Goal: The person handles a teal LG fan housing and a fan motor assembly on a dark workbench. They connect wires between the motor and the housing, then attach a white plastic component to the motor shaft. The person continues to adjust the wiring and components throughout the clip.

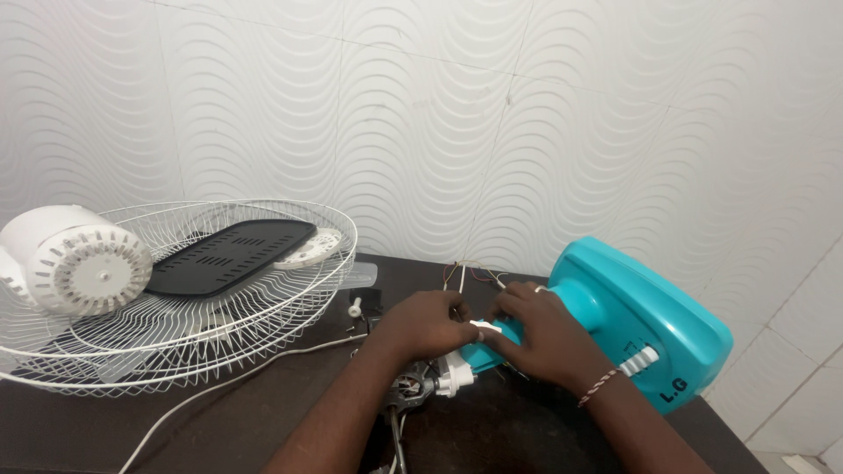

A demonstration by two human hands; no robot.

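A dark brown counter (263,412) fills the lower part of the frame, its matte top running from the left edge to the lower right, where it ends against a pale tiled wall and a strip of light floor (803,461) shows in the bottom right corner. Behind it, across the whole upper half, stands a white wall (492,114) of large tiles embossed with wavy ridges, the joints between tiles faintly visible. At centre right a turquoise fan base (650,325) lies tipped on its side on the counter, its neck pointing left toward the middle of the frame. The left hand (430,323) and the right hand (540,338) meet over the end of that neck; the left grip is pinched together on a small white piece at the neck's tip, and the right grip is wrapped around the turquoise neck, with a thread bracelet (599,386) on that wrist. Just below the hands a small motor (411,391) with a white fitting rests on the counter, and thin coloured wires (470,274) rise behind the fingers. At the left of the frame a white wire fan guard (290,290) lies flat, holding a black slotted panel (230,256); a white round motor housing (75,262) sits at its far left edge. A white cord (219,386) trails across the counter toward the lower left.
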